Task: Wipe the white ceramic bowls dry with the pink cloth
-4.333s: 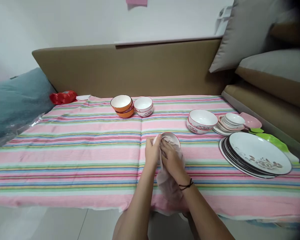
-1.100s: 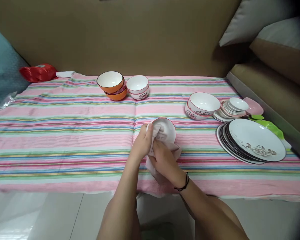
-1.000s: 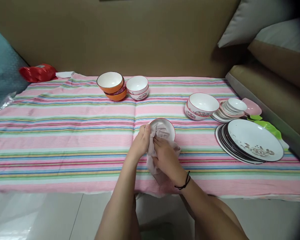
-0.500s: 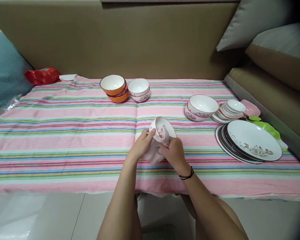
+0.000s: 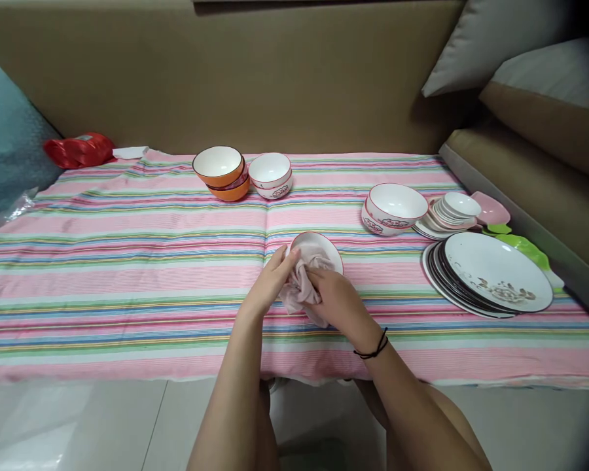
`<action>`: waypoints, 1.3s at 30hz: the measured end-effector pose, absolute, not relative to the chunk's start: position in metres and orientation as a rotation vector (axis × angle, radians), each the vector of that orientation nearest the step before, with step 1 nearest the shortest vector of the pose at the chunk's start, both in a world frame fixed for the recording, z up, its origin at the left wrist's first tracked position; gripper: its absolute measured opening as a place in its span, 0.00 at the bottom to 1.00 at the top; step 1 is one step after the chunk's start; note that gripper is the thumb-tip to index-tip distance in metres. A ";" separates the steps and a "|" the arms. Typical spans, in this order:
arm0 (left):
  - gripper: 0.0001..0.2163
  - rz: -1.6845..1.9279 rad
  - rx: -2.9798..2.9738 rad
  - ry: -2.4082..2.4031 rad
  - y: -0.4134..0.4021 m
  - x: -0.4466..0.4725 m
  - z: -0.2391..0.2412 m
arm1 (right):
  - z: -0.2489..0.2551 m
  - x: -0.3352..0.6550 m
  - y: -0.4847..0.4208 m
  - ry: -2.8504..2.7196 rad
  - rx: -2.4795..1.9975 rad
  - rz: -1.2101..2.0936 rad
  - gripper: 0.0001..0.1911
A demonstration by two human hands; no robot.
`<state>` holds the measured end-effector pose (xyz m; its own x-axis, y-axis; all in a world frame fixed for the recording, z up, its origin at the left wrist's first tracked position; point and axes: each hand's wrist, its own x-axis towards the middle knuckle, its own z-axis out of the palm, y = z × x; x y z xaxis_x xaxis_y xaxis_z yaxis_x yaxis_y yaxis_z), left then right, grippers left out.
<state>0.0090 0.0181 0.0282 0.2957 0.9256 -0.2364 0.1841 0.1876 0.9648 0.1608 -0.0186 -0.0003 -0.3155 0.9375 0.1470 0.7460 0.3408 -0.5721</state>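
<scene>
A small white bowl (image 5: 334, 252) with a thin red rim is held above the striped cloth, its mouth turned up toward me. My left hand (image 5: 273, 278) grips the bowl's left side, thumb over the rim and fingers hidden behind. A pale pink rag (image 5: 297, 292) is bunched inside the bowl and hangs over its near edge. My right hand (image 5: 336, 297) presses that rag into the bowl, fingers closed on the fabric. Part of the bowl's near side is covered by the rag.
Orange bowls (image 5: 219, 163) and white bowls (image 5: 270, 171) stand stacked at the back. To the right are larger white bowls (image 5: 396, 204), small dishes (image 5: 459, 208), a stack of plates (image 5: 495, 271) and a green leaf-shaped dish (image 5: 525, 252). A red bundle (image 5: 81, 150) lies far left.
The bowl has tipped so its mouth faces up more. My right hand has pushed the rag deeper into the bowl, and the rag now spreads over more of the inside.
</scene>
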 end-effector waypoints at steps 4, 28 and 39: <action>0.32 0.748 1.471 1.155 0.018 0.009 0.022 | -0.012 0.157 -0.019 -2.213 -1.555 0.325 0.22; 0.23 0.452 1.336 1.385 0.017 -0.035 0.031 | -0.003 0.225 -0.014 -1.503 -1.362 1.107 0.15; 0.13 0.637 1.336 1.137 0.009 -0.047 0.048 | 0.004 0.220 -0.007 -1.093 -1.221 1.016 0.15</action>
<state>-0.0466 0.0092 0.0481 0.3705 0.8895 -0.2673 0.2362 0.1881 0.9533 0.2196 -0.0070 0.0042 0.1918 0.9781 0.0809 -0.0093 0.0843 -0.9964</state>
